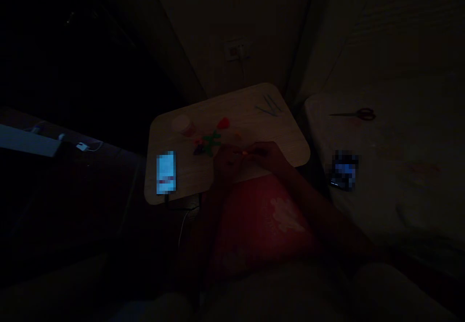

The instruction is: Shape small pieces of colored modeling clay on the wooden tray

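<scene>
In the dim light both hands meet over the front of a small wooden table (203, 176). A small orange piece (245, 153) shows between their fingertips; its exact kind is too dark to tell. My left hand (228, 163) is closed, its fingertips at the left end of the piece. From the other side, my right hand (267, 155) pinches at it. Just left of the hands lie a green branching piece (211, 143), a pink-red piece (198, 141) and a dark purple piece (198, 150). Behind them sits a bright red piece (223, 123).
A pale round tub (183, 125) and a lit phone (166, 173) with a cable stand on the table's left. Thin dark strips (268, 106) lie at its back right. On the pale surface to the right are scissors (358, 114) and another phone (343, 172).
</scene>
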{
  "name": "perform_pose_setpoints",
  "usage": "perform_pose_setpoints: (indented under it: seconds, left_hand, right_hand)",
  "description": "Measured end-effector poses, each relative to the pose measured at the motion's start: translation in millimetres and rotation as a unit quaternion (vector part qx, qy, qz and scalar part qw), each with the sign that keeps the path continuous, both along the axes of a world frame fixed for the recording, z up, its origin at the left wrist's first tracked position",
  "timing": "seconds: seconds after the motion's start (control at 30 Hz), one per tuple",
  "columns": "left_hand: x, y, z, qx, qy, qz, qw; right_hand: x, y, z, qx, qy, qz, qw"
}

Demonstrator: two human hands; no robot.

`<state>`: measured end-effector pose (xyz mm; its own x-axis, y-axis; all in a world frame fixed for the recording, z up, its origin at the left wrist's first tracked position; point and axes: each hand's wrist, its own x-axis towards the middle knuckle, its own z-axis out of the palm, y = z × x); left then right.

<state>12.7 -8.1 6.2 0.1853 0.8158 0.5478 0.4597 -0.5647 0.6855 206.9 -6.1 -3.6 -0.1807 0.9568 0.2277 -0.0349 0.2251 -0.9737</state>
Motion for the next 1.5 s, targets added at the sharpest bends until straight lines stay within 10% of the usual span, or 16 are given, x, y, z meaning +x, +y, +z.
perform_pose_setpoints:
  seconds: [0.9,1.5]
  left_hand:
    - [-0.7,2.7,2.6,-0.020,0.024,-0.107,0.994]
    - [0.7,0.2,6.7,0.016,-0.018,-0.061,0.998]
  right_hand:
    - [1.0,4.2,-1.1,-0.072,0.072,0.005,0.995]
    - [-0.9,0.2,0.4,-0.039,0.061,-0.028,0.997]
